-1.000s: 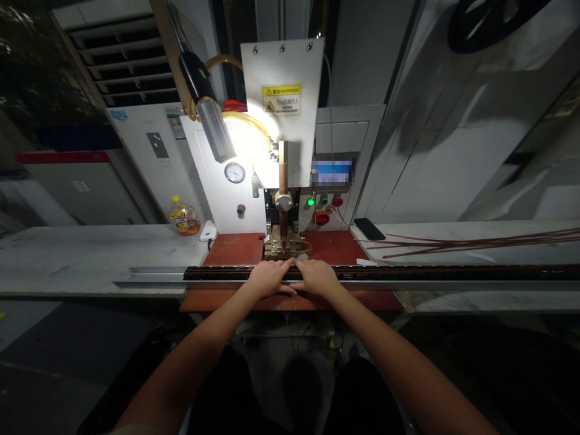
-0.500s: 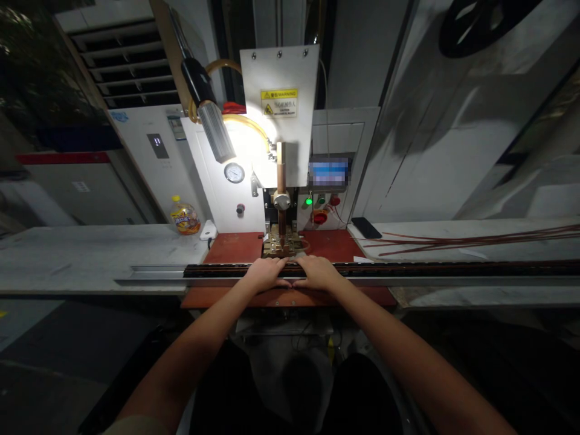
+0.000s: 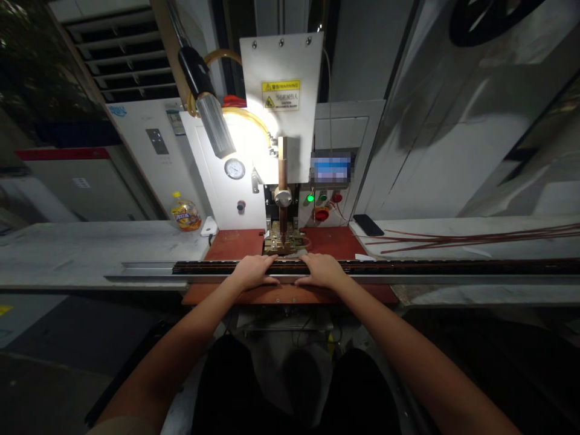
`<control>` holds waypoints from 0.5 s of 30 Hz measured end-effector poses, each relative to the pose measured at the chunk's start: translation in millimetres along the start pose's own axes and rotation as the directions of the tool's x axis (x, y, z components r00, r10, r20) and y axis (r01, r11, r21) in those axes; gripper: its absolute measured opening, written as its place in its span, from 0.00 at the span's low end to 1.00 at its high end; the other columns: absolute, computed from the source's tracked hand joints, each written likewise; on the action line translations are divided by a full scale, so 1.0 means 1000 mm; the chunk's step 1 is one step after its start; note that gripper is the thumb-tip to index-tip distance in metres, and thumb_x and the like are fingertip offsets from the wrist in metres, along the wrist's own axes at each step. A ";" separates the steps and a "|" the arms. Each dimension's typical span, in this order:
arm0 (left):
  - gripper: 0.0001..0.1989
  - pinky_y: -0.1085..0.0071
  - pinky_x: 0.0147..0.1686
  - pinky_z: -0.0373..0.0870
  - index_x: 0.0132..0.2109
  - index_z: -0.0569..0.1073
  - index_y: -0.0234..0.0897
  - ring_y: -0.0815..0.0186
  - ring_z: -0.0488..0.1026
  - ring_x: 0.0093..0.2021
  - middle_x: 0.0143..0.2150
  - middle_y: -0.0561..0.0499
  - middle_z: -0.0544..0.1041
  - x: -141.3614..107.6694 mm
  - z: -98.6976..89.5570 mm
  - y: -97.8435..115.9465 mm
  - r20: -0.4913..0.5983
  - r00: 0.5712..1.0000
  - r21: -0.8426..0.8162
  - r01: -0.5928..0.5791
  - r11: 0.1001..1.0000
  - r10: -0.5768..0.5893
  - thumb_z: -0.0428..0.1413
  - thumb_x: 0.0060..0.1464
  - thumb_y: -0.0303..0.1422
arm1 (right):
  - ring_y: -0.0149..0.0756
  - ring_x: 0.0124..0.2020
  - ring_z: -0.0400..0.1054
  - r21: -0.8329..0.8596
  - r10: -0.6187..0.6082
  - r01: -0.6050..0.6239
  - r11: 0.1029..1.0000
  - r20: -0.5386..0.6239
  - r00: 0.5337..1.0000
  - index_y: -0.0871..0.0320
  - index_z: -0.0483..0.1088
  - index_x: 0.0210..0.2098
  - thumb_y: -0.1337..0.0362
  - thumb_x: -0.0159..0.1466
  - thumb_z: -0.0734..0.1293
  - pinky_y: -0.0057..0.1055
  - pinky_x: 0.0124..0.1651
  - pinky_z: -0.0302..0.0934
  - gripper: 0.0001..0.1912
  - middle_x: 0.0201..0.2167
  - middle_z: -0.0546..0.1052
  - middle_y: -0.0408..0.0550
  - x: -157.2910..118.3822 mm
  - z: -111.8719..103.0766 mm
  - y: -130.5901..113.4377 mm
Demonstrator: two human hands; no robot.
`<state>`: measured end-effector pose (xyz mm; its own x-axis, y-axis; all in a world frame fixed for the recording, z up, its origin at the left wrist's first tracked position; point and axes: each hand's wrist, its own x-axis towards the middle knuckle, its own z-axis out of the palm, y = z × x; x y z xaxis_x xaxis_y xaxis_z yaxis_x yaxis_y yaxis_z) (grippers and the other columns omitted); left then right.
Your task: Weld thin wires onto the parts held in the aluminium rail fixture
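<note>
A long silver metal rail with dark strips along it lies crosswise in front of a press-like machine. My left hand is closed over the rail, thumb on the near side and fingers across the top. On the other side of the machine's vertical copper-coloured rod, my right hand grips the rail the same way. A short gap separates the two thumbs. The rod's tip stands just behind the rail, above a small brass-coloured fixture. My fingertips are partly hidden behind the rail.
A lit work lamp hangs at upper left. The machine has a gauge, a screen and buttons. A yellow-capped bottle stands at left. At right lie a phone and thin brown strips.
The rail with its dark strips has slid to the left. My left hand has shifted left along with it, and the gap between my hands has widened. The camera view has tilted slightly.
</note>
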<state>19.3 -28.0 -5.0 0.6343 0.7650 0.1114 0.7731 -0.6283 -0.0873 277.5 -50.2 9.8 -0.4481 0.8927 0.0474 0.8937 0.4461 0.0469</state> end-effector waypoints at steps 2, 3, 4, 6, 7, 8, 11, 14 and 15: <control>0.42 0.63 0.43 0.72 0.65 0.64 0.39 0.52 0.78 0.49 0.52 0.41 0.79 -0.001 0.000 0.003 -0.014 1.000 0.009 0.021 1.000 -0.021 0.53 0.53 0.62 | 0.53 0.47 0.75 -0.007 0.012 -0.012 1.000 -0.003 1.000 0.56 0.68 0.53 0.31 0.56 0.65 0.40 0.47 0.66 0.39 0.48 0.78 0.58 0.000 0.001 -0.002; 0.42 0.63 0.43 0.72 0.65 0.64 0.39 0.52 0.78 0.49 0.51 0.41 0.80 -0.001 0.000 0.004 -0.021 0.999 0.012 0.032 0.999 -0.031 0.53 0.53 0.62 | 0.52 0.46 0.75 -0.012 0.017 -0.017 1.000 -0.008 1.000 0.56 0.68 0.52 0.32 0.57 0.65 0.40 0.47 0.66 0.39 0.47 0.79 0.58 -0.001 0.002 -0.002; 0.42 0.63 0.43 0.72 0.66 0.64 0.39 0.52 0.78 0.48 0.51 0.41 0.80 -0.002 0.001 0.005 -0.029 0.999 0.015 0.041 0.999 -0.040 0.53 0.53 0.61 | 0.52 0.46 0.75 -0.016 0.018 -0.018 1.000 -0.014 1.000 0.57 0.69 0.52 0.32 0.57 0.65 0.40 0.47 0.66 0.39 0.47 0.79 0.58 -0.001 0.003 -0.002; 0.41 0.64 0.44 0.71 0.66 0.63 0.39 0.52 0.78 0.48 0.51 0.40 0.80 -0.002 0.002 0.007 -0.044 0.998 0.016 0.050 0.999 -0.049 0.54 0.54 0.60 | 0.52 0.46 0.75 -0.020 0.010 -0.011 1.000 -0.026 1.000 0.57 0.69 0.52 0.32 0.57 0.65 0.40 0.47 0.66 0.39 0.47 0.79 0.58 -0.001 0.006 -0.002; 0.41 0.64 0.44 0.71 0.66 0.64 0.39 0.53 0.78 0.48 0.51 0.40 0.80 -0.003 0.002 0.008 -0.049 0.998 0.017 0.050 0.999 -0.049 0.54 0.54 0.60 | 0.52 0.46 0.75 -0.021 0.005 -0.006 1.000 -0.031 1.000 0.58 0.68 0.53 0.32 0.57 0.65 0.40 0.47 0.66 0.39 0.47 0.79 0.58 0.000 0.007 -0.002; 0.41 0.64 0.44 0.71 0.66 0.64 0.39 0.53 0.78 0.48 0.51 0.41 0.79 -0.003 0.003 0.008 -0.053 0.997 0.018 0.049 0.999 -0.048 0.54 0.54 0.60 | 0.52 0.46 0.75 -0.021 0.001 -0.001 1.000 -0.036 0.999 0.58 0.69 0.53 0.32 0.57 0.65 0.40 0.48 0.66 0.39 0.47 0.79 0.58 0.000 0.008 -0.001; 0.39 0.64 0.44 0.71 0.64 0.65 0.40 0.53 0.78 0.47 0.50 0.41 0.79 -0.003 0.004 0.007 -0.058 0.998 0.020 0.029 0.999 -0.027 0.53 0.54 0.60 | 0.52 0.46 0.75 -0.016 -0.014 0.013 1.000 -0.051 0.999 0.59 0.69 0.50 0.33 0.58 0.65 0.40 0.48 0.65 0.38 0.46 0.78 0.59 -0.001 0.010 0.001; 0.38 0.64 0.44 0.71 0.63 0.66 0.39 0.53 0.77 0.48 0.50 0.42 0.79 -0.003 0.003 0.007 -0.060 0.998 0.020 0.010 1.000 -0.008 0.54 0.55 0.59 | 0.51 0.47 0.74 -0.005 -0.037 0.037 0.999 -0.067 0.997 0.60 0.69 0.49 0.33 0.60 0.62 0.39 0.49 0.65 0.37 0.45 0.78 0.59 -0.001 0.011 0.001; 0.38 0.64 0.44 0.70 0.63 0.66 0.39 0.54 0.77 0.48 0.50 0.42 0.79 -0.002 0.002 0.007 -0.058 0.998 0.022 0.006 1.000 -0.004 0.54 0.55 0.59 | 0.51 0.47 0.74 -0.004 -0.039 0.038 0.999 -0.068 0.997 0.60 0.69 0.49 0.33 0.61 0.62 0.39 0.49 0.65 0.37 0.45 0.78 0.59 -0.001 0.011 0.001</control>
<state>23.2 -33.7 -8.2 0.6296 0.7582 0.1693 0.7766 -0.6207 -0.1083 279.5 -49.8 -0.8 -0.4826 0.8685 0.1134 0.8758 0.4797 0.0532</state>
